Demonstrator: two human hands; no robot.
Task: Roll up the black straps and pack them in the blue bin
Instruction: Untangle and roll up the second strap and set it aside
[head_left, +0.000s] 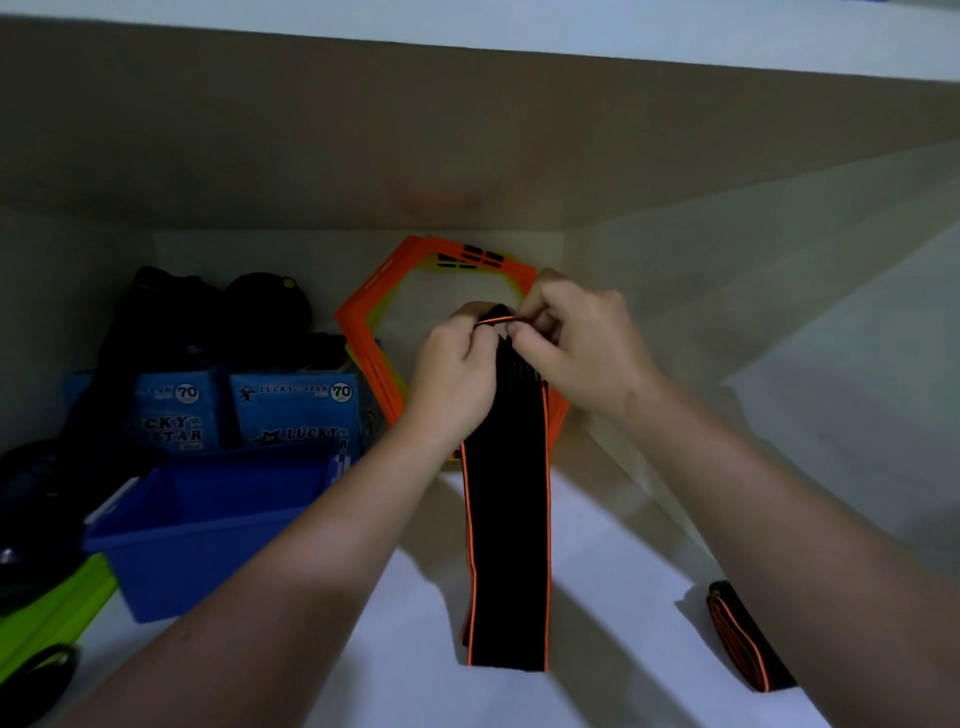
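Black strap with orange edging hangs lengthwise at the centre of my view, its upper end held up between both hands and its lower end reaching the white shelf surface. I note that the top of the strap is folded over into a small curl at the fingers; how many turns it has I cannot tell. The left hand is closed on the strap's upper left edge, thumb and fingers pinching the fabric. The right hand is closed on the upper right edge, fingertips pinching the orange-trimmed top of the same strap. Both hands sit close together, almost touching across the strap's width.

A second strap, also black with orange lines, lies flat on the white surface to the right, well apart from the held one and partly hidden under my right forearm.

The blue bin stands on the shelf to the left, beside my left forearm; the part of its interior I can see holds nothing. Behind it stand two blue cartons printed "LUCKY STAR 70". Dark bags sit behind the cartons. An orange frame leans at the back of the shelf, directly behind the hands. A green object lies at the lower left.
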